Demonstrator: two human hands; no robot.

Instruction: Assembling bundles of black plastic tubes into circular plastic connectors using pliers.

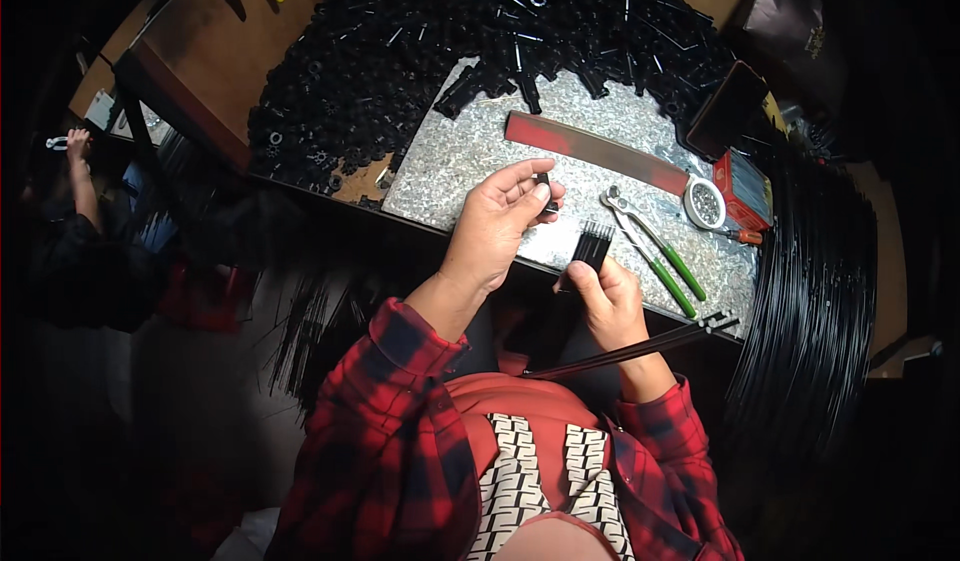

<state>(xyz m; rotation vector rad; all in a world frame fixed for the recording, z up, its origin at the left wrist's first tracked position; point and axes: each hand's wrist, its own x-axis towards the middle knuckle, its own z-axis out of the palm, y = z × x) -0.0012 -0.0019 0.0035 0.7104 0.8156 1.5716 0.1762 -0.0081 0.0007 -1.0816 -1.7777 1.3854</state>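
Observation:
My left hand (497, 216) is raised over the near edge of the speckled board, with thumb and fingers closed on a small black part (545, 193). To its right and a little nearer me, my right hand (612, 306) grips a flat black bundle (592, 246) with thin, bright pin-like tips along its upper end. The two held things are apart. Green-handled pliers (655, 251) lie on the board just right of the bundle. Several long black rods (650, 343) cross by my right wrist; whether the hand touches them I cannot tell.
A large heap of black parts (400, 61) covers the far side around the speckled board (450, 161). A red-brown bar (600, 151), white round dish (704, 203) and red box (740, 191) sit right. Black wires (810, 291) hang beyond. Another person's hand (78, 143) holds a tool far left.

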